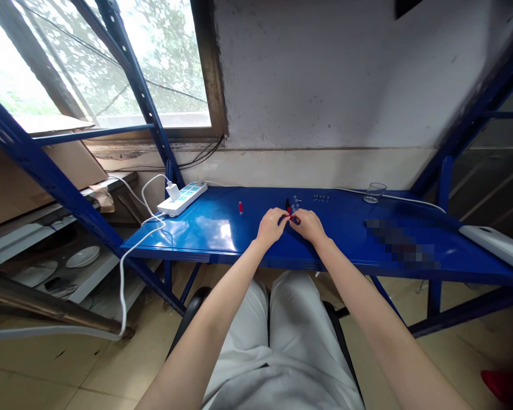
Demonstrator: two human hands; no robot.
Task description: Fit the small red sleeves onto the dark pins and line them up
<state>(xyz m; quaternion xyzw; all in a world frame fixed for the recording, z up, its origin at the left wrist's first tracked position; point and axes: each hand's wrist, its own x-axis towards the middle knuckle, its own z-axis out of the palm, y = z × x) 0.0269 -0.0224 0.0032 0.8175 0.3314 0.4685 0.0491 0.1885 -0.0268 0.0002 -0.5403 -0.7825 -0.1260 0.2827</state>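
Both my hands rest on a blue metal shelf top [222, 233], fingertips meeting. My left hand [272, 225] and my right hand [308, 224] are each curled and pinch a small red piece [290, 217] between them; its exact shape is too small to tell. Just beyond the fingers stands a cluster of small dark and pale parts [294, 203]. A single small red part [240, 207] stands to the left of my hands. A short row of tiny dark pieces [321, 197] lies to the far right of the cluster.
A white power strip [183, 197] with a plugged charger and a white cable sits at the shelf's back left. A small clear glass [374, 192] stands at the back right. A white flat object [496, 242] lies at the right end. Blue rack posts flank the shelf.
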